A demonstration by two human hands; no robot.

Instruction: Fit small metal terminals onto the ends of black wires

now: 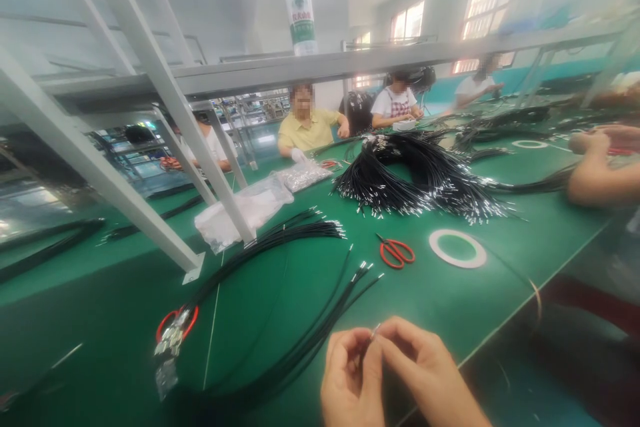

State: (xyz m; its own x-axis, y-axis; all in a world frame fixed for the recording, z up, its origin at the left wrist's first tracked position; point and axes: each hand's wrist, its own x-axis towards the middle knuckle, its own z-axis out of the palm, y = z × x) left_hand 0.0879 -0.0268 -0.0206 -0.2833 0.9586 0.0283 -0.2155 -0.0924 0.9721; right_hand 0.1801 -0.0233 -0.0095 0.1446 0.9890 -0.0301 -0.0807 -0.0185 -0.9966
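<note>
Left hand (350,380) and right hand (425,373) pinch a tiny metal piece (375,329) — mostly hidden, wrists cut off

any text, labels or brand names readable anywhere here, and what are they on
Plastic bottle on the overhead shelf: a white and green label with a tree-like logo and a line of characters, too blurred to read.
Bags of small metal parts on the green table: no print visible.
Red-handled scissors, tape ring: no markings.
Nothing else bears text.
</note>
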